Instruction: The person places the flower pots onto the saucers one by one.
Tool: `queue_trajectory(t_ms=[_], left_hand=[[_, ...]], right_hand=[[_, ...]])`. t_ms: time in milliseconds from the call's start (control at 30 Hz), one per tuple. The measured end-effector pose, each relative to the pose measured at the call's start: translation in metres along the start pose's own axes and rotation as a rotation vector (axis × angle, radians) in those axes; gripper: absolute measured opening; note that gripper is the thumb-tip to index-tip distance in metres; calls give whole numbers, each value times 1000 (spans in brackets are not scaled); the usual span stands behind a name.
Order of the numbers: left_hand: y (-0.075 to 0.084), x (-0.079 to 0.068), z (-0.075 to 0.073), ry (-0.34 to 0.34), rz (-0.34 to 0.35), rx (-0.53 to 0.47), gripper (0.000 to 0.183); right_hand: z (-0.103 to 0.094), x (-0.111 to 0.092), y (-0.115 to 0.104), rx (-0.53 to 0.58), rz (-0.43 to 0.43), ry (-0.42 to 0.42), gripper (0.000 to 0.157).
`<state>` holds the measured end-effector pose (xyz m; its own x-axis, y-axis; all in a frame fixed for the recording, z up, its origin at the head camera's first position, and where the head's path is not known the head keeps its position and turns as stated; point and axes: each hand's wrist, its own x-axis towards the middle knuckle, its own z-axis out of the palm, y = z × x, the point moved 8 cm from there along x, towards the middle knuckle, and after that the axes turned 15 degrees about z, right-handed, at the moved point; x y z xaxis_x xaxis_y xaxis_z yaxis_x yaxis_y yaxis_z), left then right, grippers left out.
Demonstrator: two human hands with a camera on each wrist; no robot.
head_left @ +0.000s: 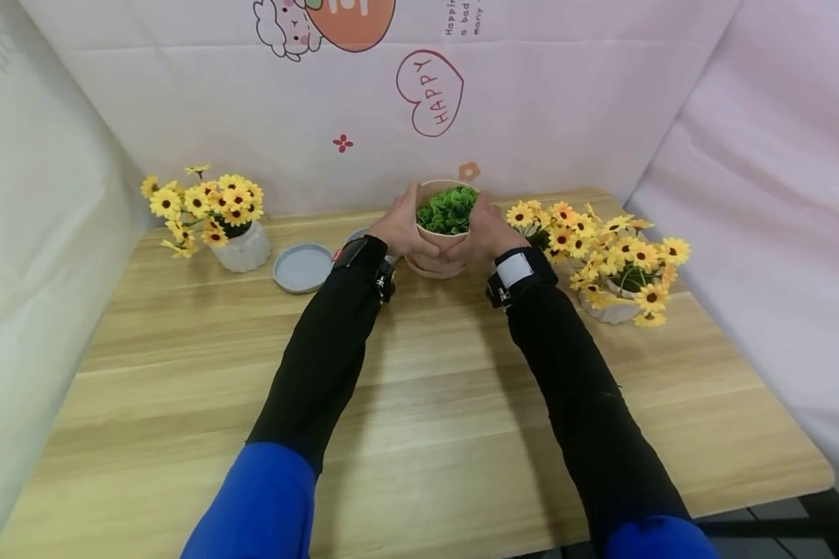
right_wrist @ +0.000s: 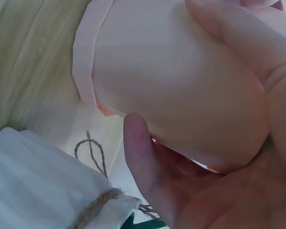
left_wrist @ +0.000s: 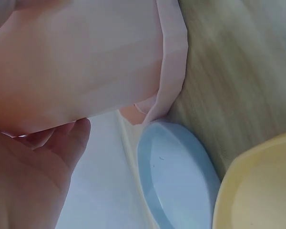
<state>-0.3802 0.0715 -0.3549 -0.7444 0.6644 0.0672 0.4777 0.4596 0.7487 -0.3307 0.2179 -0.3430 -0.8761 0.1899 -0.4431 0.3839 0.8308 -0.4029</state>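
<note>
Between both hands is a pale pink flowerpot (head_left: 442, 232) filled with a green leafy plant (head_left: 449, 210). My left hand (head_left: 401, 229) grips its left side, and my right hand (head_left: 485, 231) holds the right side. In the right wrist view, a thumb lies along the wall of the pot (right_wrist: 181, 86) and the other fingers reach round it. The pot's lower end is within the raised rim of a pink saucer (left_wrist: 174, 62); whether it bears fully on the saucer cannot be told. Close by the left hand lie a blue saucer (left_wrist: 181, 181) and a yellowish saucer (left_wrist: 262, 191).
A white pot (head_left: 243, 248) of yellow flowers stands at the back left, beside a grey-blue saucer (head_left: 303, 268). Yellow flowers (head_left: 601, 248) in pots crowd the area right of the right hand. A cloth-wrapped pot tied with twine (right_wrist: 43, 181) is near that hand. White cloth (head_left: 566, 93) hangs behind the table.
</note>
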Motion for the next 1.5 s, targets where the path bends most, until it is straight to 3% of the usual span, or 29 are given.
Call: queue_trajectory(t_ms=[367,600,733,867,1033,1233,1400,1500], left_hand=[[-3,-2,-8,-24,-11,29,132],[-2,-14,-16,0,-36,-12,134],[-2,-18,-21,12,-14,-33,136],[-1,-26,-29,8,10,1,135],[8,-52,-40,-22,-6,104,134],[20,-102,-58,47,2,120,112],[8,-150,-64,105,-59,109,99],[-8,-176,-64,137,-113,120,99]], right_hand=[[-2,0,-9,30,-62,42,143],[1,1,-17,62,-139,79,146],[1,-4,-17,86,-172,100,146],[1,-15,-18,90,-153,134,143],[2,-38,-18,110,-155,144,139],[4,-79,-25,88,-220,265,130],[16,-110,-41,-9,-365,399,121],[34,-118,-51,9,-471,347,118]])
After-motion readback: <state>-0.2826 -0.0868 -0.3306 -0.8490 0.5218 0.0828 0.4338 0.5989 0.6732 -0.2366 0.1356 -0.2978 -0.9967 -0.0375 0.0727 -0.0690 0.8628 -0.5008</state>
